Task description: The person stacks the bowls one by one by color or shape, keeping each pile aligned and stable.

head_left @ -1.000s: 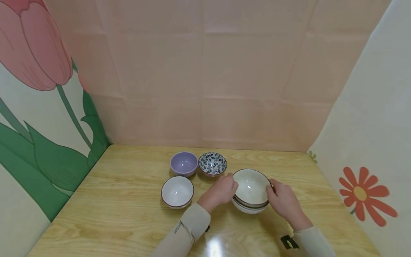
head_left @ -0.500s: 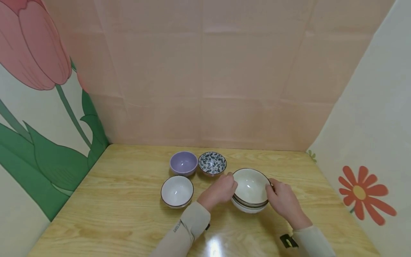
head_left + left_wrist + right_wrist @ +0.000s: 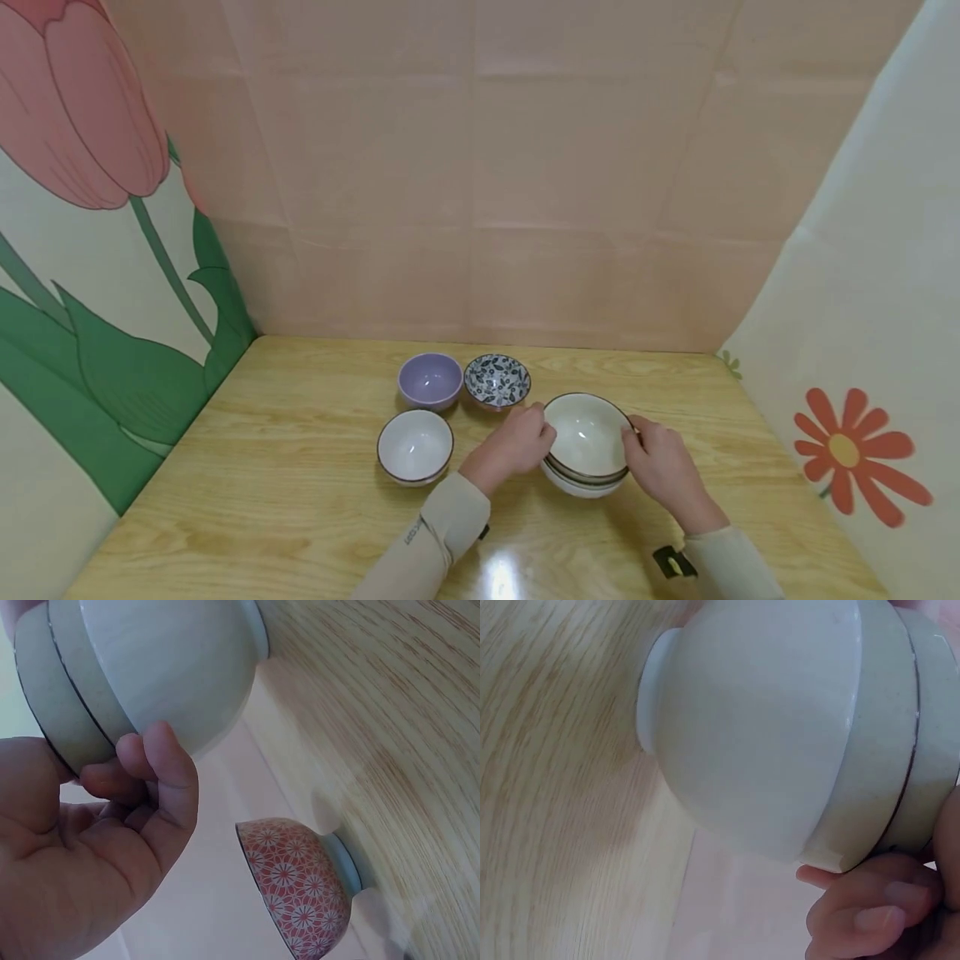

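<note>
Bowl stack (image 3: 587, 435) of three — gripped by curled fingers (image 3: 166, 754): left hand (image 3: 517, 440) at nine o'clock, right hand (image 3: 665, 468) at three. From the stack — one white bowl (image 3: 415, 447) at nine, one purple bowl (image 3: 430, 381) and one floral bowl (image 3: 497, 381) near ten.

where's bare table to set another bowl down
Bare: table left of the white bowl and purple bowl; table between the right hand and the red-flower panel. Crowded: the middle, with patterned bowl, left hand and stacked bowls.
</note>
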{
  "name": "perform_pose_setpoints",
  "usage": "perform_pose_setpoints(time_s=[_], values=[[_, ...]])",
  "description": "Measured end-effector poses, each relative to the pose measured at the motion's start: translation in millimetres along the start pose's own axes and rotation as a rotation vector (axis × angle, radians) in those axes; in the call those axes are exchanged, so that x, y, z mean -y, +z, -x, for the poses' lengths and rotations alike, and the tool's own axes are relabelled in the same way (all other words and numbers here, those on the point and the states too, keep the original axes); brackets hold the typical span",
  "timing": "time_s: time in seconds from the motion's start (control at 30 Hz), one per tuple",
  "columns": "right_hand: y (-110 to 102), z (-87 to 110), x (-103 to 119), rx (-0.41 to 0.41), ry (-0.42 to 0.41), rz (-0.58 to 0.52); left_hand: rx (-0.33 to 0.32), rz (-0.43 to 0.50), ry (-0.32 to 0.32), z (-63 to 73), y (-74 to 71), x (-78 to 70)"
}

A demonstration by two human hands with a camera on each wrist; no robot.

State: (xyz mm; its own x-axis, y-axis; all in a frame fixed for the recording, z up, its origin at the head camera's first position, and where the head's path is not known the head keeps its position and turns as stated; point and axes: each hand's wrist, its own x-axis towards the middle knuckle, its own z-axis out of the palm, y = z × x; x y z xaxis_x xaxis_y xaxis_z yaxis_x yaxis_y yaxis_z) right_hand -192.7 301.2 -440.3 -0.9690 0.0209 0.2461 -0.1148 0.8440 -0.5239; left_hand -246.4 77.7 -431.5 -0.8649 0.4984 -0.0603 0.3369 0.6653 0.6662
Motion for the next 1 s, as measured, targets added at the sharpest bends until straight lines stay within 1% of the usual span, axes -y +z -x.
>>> perform_pose_setpoints(time_s=[0.13,0.23,0.43,0.63,0.83,1.0], values=[[0.2,-1.3,-0.2,-0.005,-0.011,-0.015,-0.007,-0.019,0.027,-0.4,0.7,0.5],[0.0,-1.8,0.4,-0.007,-0.013,-0.022,0.001,-0.016,0.019,-0.4,0.7,0.7],[-2.3,-2.8,2.8,0.018,0.007,-0.037,0.022,0.011,-0.011,-1.6,-0.5,0.4],[-4.1,-2.8,4.3,0.024,0.012,-0.024,0.027,0.009,-0.018,-3.4,-0.2,0.2],[-3.7,-3.8,4.4,0.015,0.005,-0.013,0.013,0.002,-0.02,-3.3,0.4,1.7],[-2.5,-1.6,2.3,0.028,0.016,-0.006,-0.024,-0.025,0.011,-1.5,2.4,4.0]])
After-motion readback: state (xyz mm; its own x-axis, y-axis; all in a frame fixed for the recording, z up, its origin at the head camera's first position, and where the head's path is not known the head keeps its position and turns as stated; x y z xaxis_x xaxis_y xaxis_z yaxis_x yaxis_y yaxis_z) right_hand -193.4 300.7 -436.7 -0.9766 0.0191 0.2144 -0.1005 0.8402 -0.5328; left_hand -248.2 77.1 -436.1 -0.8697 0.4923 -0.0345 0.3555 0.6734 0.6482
